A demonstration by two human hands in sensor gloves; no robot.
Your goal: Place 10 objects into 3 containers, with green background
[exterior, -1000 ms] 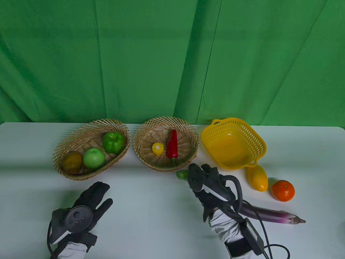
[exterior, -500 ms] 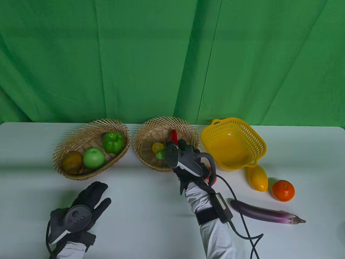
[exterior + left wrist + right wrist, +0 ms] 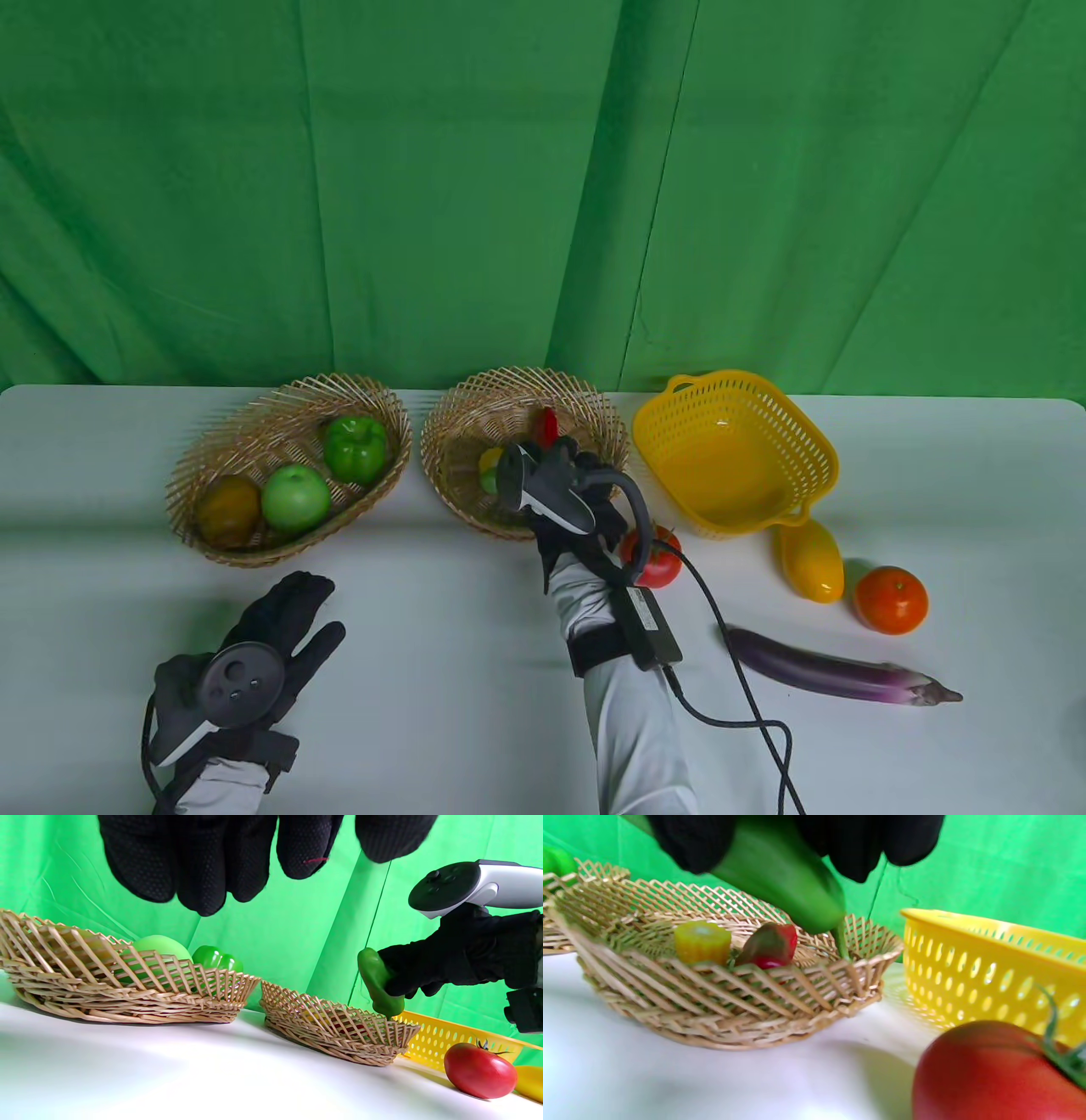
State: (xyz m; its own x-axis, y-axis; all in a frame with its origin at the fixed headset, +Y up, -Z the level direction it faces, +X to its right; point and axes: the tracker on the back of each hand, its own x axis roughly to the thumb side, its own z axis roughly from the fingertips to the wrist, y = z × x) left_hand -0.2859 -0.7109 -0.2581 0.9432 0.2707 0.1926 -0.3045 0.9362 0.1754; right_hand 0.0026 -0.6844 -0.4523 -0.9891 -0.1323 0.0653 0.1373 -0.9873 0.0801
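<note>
My right hand (image 3: 556, 492) grips a small green chili (image 3: 489, 480) and holds it just above the middle wicker basket (image 3: 458, 424); the chili (image 3: 377, 984) hangs tip-down over the near rim, pinched between curled fingers (image 3: 691, 840). That basket holds a yellow corn piece (image 3: 702, 942) and a red chili (image 3: 770, 946). The left wicker basket (image 3: 221, 441) contains a green bell pepper (image 3: 355, 447), a green apple (image 3: 294, 498) and a brownish fruit (image 3: 228, 509). The yellow plastic basket (image 3: 806, 450) has nothing in it. My left hand (image 3: 288, 620) lies flat and open on the table.
A red tomato (image 3: 657, 564) sits beside my right wrist. A yellow fruit (image 3: 812, 560), an orange (image 3: 890, 599) and a purple eggplant (image 3: 831, 673) lie on the table at the right. A black cable (image 3: 738, 671) trails from my right wrist. A green curtain hangs behind.
My right hand carried the green chili from the table in front of the middle basket up and left over that basket, uncovering the tomato. The left hand barely moved.
</note>
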